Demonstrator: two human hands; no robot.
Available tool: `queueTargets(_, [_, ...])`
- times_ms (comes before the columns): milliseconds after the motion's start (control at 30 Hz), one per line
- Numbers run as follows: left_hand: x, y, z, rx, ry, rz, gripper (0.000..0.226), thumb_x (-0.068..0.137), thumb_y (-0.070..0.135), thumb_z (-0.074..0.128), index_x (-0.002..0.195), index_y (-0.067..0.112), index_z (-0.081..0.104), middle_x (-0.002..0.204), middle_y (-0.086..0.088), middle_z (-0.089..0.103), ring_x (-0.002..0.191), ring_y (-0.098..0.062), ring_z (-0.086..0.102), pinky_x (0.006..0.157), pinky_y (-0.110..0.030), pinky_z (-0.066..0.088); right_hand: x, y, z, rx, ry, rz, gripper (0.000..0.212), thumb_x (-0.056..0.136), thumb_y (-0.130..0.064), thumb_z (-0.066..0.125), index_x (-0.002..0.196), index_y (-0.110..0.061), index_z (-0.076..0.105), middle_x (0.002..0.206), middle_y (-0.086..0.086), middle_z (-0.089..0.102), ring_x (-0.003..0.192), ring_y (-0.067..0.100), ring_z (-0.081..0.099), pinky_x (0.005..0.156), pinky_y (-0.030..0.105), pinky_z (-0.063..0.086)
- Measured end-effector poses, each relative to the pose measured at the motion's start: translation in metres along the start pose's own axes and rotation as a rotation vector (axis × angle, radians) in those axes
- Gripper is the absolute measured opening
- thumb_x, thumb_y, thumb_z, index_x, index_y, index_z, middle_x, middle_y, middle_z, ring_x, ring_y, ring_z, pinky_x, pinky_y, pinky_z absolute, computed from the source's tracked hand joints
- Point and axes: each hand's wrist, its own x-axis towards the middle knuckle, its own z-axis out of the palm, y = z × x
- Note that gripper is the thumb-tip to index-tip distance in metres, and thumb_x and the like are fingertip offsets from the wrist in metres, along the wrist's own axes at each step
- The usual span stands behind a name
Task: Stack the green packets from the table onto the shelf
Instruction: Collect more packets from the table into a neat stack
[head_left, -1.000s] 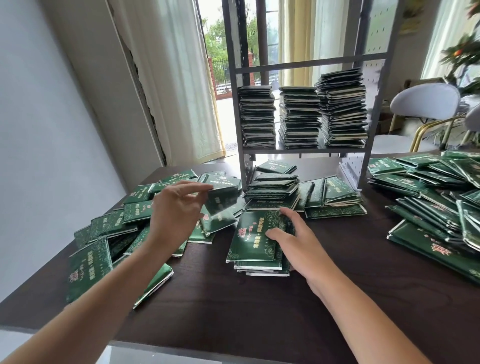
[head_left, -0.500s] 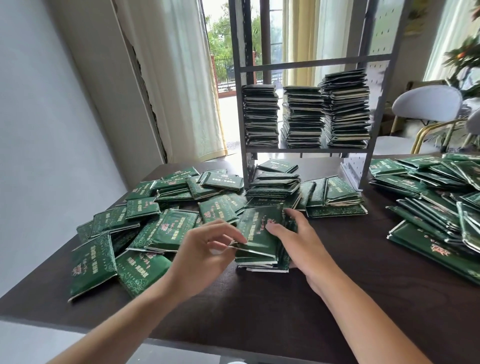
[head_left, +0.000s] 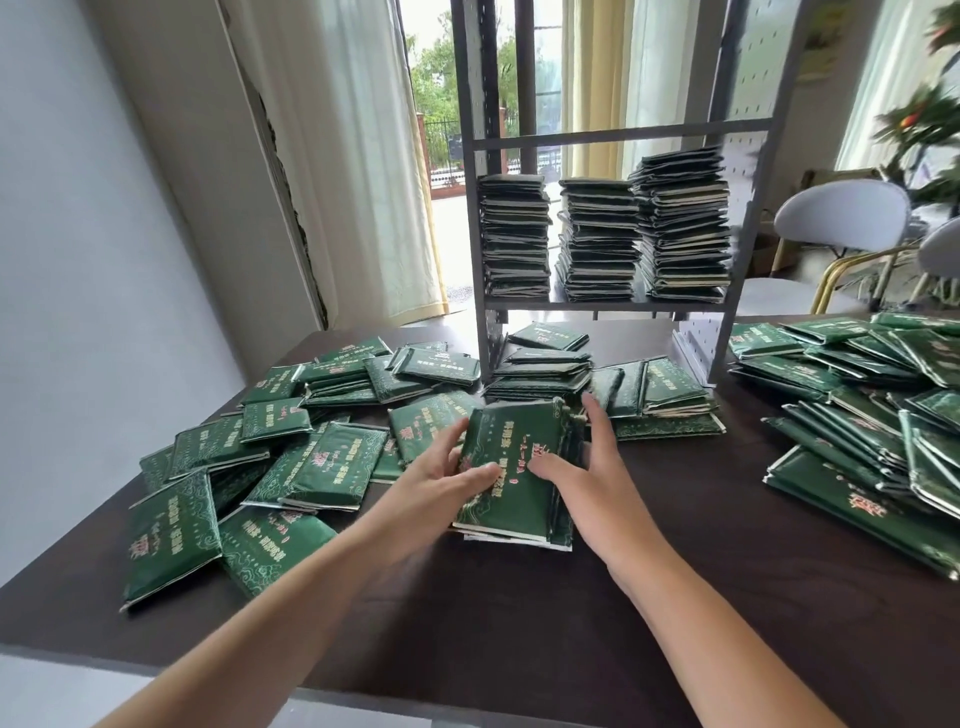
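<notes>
Your left hand (head_left: 441, 480) and right hand (head_left: 587, 467) clasp a small stack (head_left: 511, 475) from both sides on the bench (head_left: 519, 623), squaring its edges. Loose packets (head_left: 332, 462) lie around; three piles (head_left: 602, 236) fill the shelf (head_left: 608, 305) beyond.

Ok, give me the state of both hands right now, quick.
Left hand: grips the left edge of the small stack of glossy green packets, thumb on top.
Right hand: holds that stack's right side.
</notes>
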Motion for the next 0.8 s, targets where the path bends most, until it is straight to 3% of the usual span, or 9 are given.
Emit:
queueTargets(67, [0.0,0.001,0.007,-0.095,0.003,0.046,0.056,0.1,-0.003,0.053,0.142,0.025,0.031,0.114,0.019,0.057,0.084,0.023,0.061,0.075,-0.002,0.046,0.0,0.0,0.0,0.043,0.002,-0.017,0.093,0.087,-0.023,0.071,0.152,-0.054,0.013,0.145,-0.005,0.052,0.122,0.013,0.06,0.099,0.034,0.05])
queueTargets(100, [-0.001,0.001,0.01,-0.139,0.01,0.068,0.057,0.099,-0.008,0.051,0.138,0.027,0.03,0.112,0.02,0.055,0.081,0.025,0.06,0.073,-0.002,0.046,0.001,0.001,0.0,0.08,-0.005,-0.032,0.095,0.086,-0.017,0.071,0.153,-0.053,0.014,0.143,-0.003,0.054,0.117,0.011,0.063,0.094,0.031,0.053])
queueTargets(167, [0.0,-0.003,0.012,-0.192,0.023,0.136,0.062,0.095,-0.014,0.055,0.138,0.027,0.037,0.113,0.01,0.063,0.09,0.012,0.067,0.078,-0.009,0.051,0.0,-0.001,0.0,0.145,-0.045,-0.076,0.097,0.087,0.003,0.066,0.153,-0.047,0.017,0.126,-0.003,0.062,0.095,0.0,0.069,0.073,0.017,0.054])
queueTargets(233, [-0.001,-0.011,0.012,-0.217,0.063,0.196,0.069,0.085,-0.01,0.066,0.138,0.027,0.042,0.114,-0.001,0.068,0.1,-0.009,0.069,0.085,-0.023,0.056,-0.002,-0.004,0.001,0.164,-0.09,-0.123,0.098,0.082,0.015,0.061,0.149,-0.046,0.024,0.115,-0.006,0.067,0.085,0.001,0.069,0.068,0.016,0.053])
queueTargets(300, [-0.004,-0.015,0.015,-0.211,0.08,0.242,0.071,0.077,-0.001,0.069,0.137,0.025,0.041,0.119,-0.011,0.065,0.106,-0.018,0.066,0.091,-0.034,0.057,-0.004,-0.005,0.0,0.151,-0.123,-0.176,0.096,0.07,0.009,0.06,0.144,-0.046,0.036,0.109,-0.007,0.072,0.088,0.009,0.067,0.073,0.023,0.053])
queueTargets(400, [-0.005,-0.019,0.018,-0.204,0.077,0.267,0.072,0.072,0.001,0.073,0.131,0.027,0.04,0.122,-0.011,0.063,0.109,-0.024,0.065,0.097,-0.043,0.055,-0.007,-0.007,0.001,0.162,-0.156,-0.163,0.09,0.055,-0.001,0.052,0.133,-0.046,0.046,0.092,-0.002,0.07,0.073,0.014,0.058,0.061,0.022,0.047])
queueTargets(600, [-0.003,-0.021,0.023,-0.181,0.046,0.316,0.087,0.062,-0.008,0.062,0.133,0.032,0.03,0.125,0.0,0.058,0.108,-0.016,0.063,0.087,-0.039,0.056,-0.008,-0.002,0.006,0.13,-0.213,-0.147,0.085,0.05,0.001,0.047,0.121,-0.047,0.047,0.072,-0.01,0.064,0.057,0.005,0.049,0.052,0.02,0.04])
queueTargets(700, [-0.006,-0.02,0.026,-0.089,0.067,0.366,0.09,0.067,0.002,0.07,0.138,0.038,0.029,0.125,0.012,0.06,0.117,-0.014,0.06,0.098,-0.042,0.052,-0.008,-0.003,0.004,0.138,-0.189,-0.147,0.086,0.049,0.001,0.046,0.125,-0.04,0.048,0.064,-0.013,0.06,0.054,0.003,0.046,0.049,0.018,0.038])
queueTargets(800, [-0.009,-0.016,0.02,-0.014,0.127,0.412,0.084,0.075,0.02,0.073,0.141,0.042,0.027,0.135,0.011,0.054,0.129,-0.014,0.054,0.112,-0.039,0.043,-0.011,-0.008,0.002,0.18,-0.187,-0.137,0.076,0.049,0.001,0.044,0.11,-0.044,0.051,0.063,-0.018,0.06,0.053,0.001,0.045,0.049,0.015,0.035])
